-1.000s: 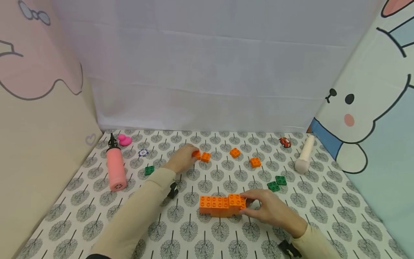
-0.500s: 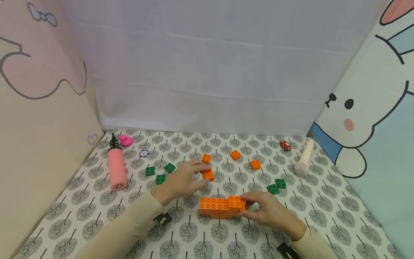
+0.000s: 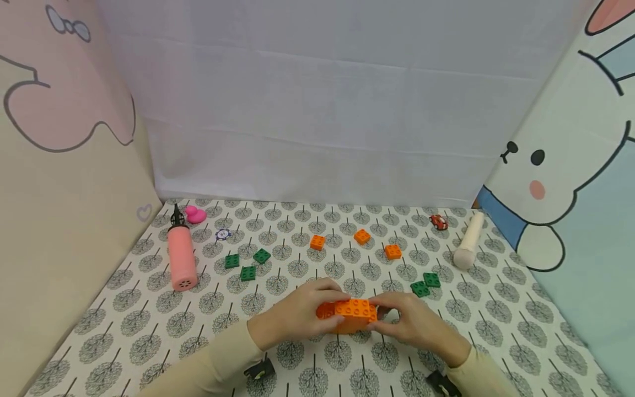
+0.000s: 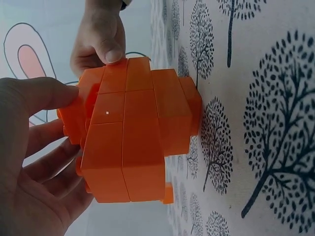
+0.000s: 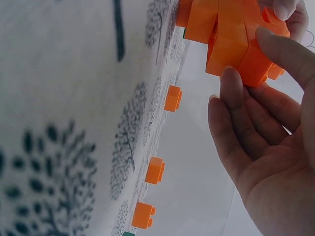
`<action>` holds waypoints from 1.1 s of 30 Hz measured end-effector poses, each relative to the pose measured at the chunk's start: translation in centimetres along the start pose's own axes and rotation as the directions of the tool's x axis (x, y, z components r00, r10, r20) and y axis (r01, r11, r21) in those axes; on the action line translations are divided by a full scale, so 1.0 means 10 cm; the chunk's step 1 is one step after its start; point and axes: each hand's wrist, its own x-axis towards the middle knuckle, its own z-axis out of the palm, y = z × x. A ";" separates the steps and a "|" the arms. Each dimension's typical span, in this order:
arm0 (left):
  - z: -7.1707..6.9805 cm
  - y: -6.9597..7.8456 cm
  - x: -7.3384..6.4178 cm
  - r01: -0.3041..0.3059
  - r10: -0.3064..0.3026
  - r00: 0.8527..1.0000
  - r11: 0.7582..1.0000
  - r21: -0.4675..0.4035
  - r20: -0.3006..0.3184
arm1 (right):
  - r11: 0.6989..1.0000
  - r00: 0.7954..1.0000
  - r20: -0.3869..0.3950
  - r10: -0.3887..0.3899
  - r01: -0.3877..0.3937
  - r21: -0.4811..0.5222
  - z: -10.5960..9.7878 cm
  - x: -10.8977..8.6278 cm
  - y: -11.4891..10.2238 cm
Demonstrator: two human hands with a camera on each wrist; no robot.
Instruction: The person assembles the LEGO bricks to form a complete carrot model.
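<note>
Orange brick: just got carried from beyond the orange stack to its top, pinched by the left hand beside another upper brick, with the right hand pinching the stack's right end, so probably needed only pressing down.

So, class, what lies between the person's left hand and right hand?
The orange brick structure lies there, with the left hand over its left part and the right hand at its right end; the head view shows this.
</note>
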 end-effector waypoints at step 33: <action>-0.07 0.04 0.07 0.098 -0.095 0.988 0.995 -0.018 0.120 | 1.000 0.999 -0.050 -0.020 0.019 -0.012 0.03 0.00 0.00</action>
